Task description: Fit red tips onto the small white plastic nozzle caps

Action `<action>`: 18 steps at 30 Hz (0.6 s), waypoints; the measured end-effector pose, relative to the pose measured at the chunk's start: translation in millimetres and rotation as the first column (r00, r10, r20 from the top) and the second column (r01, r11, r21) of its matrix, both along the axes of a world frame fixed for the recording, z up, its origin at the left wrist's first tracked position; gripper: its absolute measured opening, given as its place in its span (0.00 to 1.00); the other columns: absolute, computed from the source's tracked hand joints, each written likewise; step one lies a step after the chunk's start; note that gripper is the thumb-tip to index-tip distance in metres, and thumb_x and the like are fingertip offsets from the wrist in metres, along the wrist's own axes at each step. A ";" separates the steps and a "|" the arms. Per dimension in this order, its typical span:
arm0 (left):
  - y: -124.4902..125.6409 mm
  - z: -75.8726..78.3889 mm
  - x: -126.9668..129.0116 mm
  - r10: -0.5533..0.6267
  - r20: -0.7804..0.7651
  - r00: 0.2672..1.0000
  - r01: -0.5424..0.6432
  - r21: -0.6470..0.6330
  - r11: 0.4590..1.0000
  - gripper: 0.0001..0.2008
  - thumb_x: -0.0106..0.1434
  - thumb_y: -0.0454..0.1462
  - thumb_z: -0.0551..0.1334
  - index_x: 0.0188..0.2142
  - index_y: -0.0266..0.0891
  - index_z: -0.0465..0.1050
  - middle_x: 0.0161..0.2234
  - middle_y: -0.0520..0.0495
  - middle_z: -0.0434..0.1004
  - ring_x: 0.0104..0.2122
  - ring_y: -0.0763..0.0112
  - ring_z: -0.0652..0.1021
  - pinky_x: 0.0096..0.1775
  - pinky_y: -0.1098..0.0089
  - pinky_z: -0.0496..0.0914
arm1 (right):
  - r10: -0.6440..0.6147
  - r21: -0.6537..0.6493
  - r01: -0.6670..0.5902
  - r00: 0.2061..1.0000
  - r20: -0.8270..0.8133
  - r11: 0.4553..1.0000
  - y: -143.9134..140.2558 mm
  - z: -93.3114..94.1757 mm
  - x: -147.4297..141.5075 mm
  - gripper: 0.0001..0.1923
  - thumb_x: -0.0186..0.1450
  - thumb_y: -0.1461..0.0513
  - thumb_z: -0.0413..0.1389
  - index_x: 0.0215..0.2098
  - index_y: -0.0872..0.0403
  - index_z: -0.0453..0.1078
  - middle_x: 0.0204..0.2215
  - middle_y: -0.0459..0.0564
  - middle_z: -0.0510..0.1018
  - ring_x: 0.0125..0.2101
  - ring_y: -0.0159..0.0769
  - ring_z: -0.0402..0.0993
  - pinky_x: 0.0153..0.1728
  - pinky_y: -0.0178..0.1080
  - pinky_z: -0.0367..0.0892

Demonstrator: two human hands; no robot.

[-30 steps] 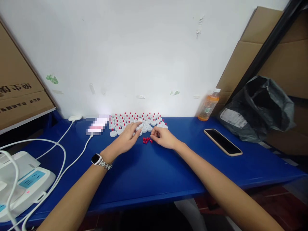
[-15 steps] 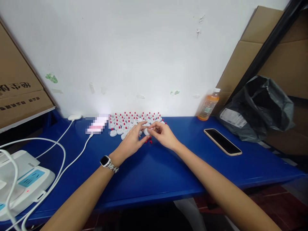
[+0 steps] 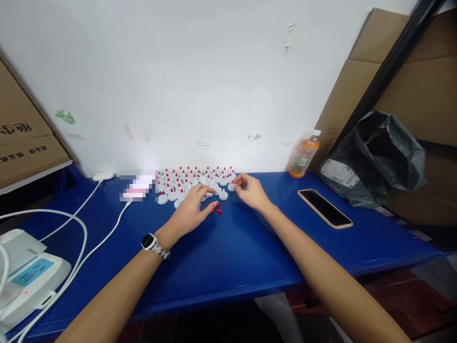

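Note:
Many small white round caps (image 3: 223,195), most with a red tip on top, stand in a group against the wall. At the right edge of that group, my right hand (image 3: 251,191) pinches a white cap with a red tip (image 3: 231,187) that sits at table level. My left hand (image 3: 194,209) is open over the front of the group, its thumb and index finger apart. A few loose red tips (image 3: 219,210) lie just beside the left thumb. The left palm and fingers hide some of the caps.
A lit phone (image 3: 137,186) on a cable lies left of the caps, with a white power strip (image 3: 39,276) nearer me. To the right are an orange drink bottle (image 3: 304,155), another phone (image 3: 324,208) and a grey plastic bag (image 3: 378,157) on the blue table (image 3: 221,262).
My hands have parted. The right hand has moved away to the right with a white cap, down to the group's edge. The left hand stays near the caps with its fingers apart.

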State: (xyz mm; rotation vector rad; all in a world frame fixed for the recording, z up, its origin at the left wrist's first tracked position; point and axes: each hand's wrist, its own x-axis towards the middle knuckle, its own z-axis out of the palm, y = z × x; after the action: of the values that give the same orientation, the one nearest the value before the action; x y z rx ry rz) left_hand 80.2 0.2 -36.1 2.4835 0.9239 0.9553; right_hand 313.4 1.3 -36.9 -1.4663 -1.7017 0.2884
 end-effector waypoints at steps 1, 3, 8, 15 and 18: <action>-0.4 0.3 0.9 -0.006 -0.003 1.000 0.006 -0.006 1.000 0.13 0.69 0.44 0.58 0.50 0.45 0.70 0.50 0.46 0.71 0.50 0.61 0.72 0.46 0.62 0.71 | -0.066 0.004 0.066 0.997 0.048 0.998 0.7 -0.7 5.0 0.11 0.58 0.68 0.54 0.40 0.55 0.71 0.33 0.50 0.78 0.32 0.34 0.73 0.36 0.36 0.65; -1.2 1.3 2.8 -0.013 -0.011 1.000 0.013 -0.012 1.000 0.12 0.69 0.44 0.58 0.49 0.46 0.71 0.49 0.46 0.71 0.50 0.61 0.72 0.47 0.62 0.70 | -0.162 0.009 0.162 0.975 0.154 0.987 2.4 -3.7 12.2 0.14 0.59 0.64 0.57 0.44 0.55 0.72 0.35 0.52 0.77 0.35 0.38 0.72 0.38 0.38 0.65; -1.9 2.0 5.9 -0.008 -0.011 1.000 0.008 -0.006 1.000 0.11 0.69 0.43 0.58 0.48 0.45 0.72 0.48 0.46 0.71 0.48 0.62 0.72 0.47 0.61 0.70 | -0.136 -0.021 0.146 0.957 0.255 0.989 9.4 -14.2 11.5 0.19 0.64 0.57 0.57 0.52 0.54 0.72 0.36 0.53 0.75 0.36 0.40 0.70 0.41 0.40 0.64; -0.6 -1.4 7.4 -0.017 -0.012 1.000 0.017 -0.012 1.000 0.12 0.69 0.43 0.57 0.48 0.45 0.72 0.48 0.46 0.71 0.48 0.62 0.73 0.46 0.61 0.71 | -0.126 -0.042 0.130 0.990 0.069 0.991 15.3 -18.0 10.9 0.14 0.63 0.63 0.54 0.48 0.55 0.69 0.24 0.43 0.75 0.26 0.33 0.71 0.31 0.35 0.61; -1.1 -0.8 7.5 -0.024 -0.014 1.000 0.023 -0.014 1.000 0.11 0.69 0.43 0.57 0.48 0.45 0.72 0.47 0.46 0.71 0.47 0.63 0.73 0.46 0.61 0.71 | -0.113 -0.049 0.114 0.993 0.028 0.992 13.2 -15.3 13.5 0.08 0.62 0.64 0.55 0.40 0.54 0.71 0.24 0.44 0.76 0.25 0.32 0.71 0.30 0.34 0.61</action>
State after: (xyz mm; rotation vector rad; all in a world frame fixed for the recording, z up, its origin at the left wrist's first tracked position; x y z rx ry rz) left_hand 87.7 -0.9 -37.0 2.4871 0.9007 0.9217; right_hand 326.9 14.5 -52.2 -1.6036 -1.6346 0.2542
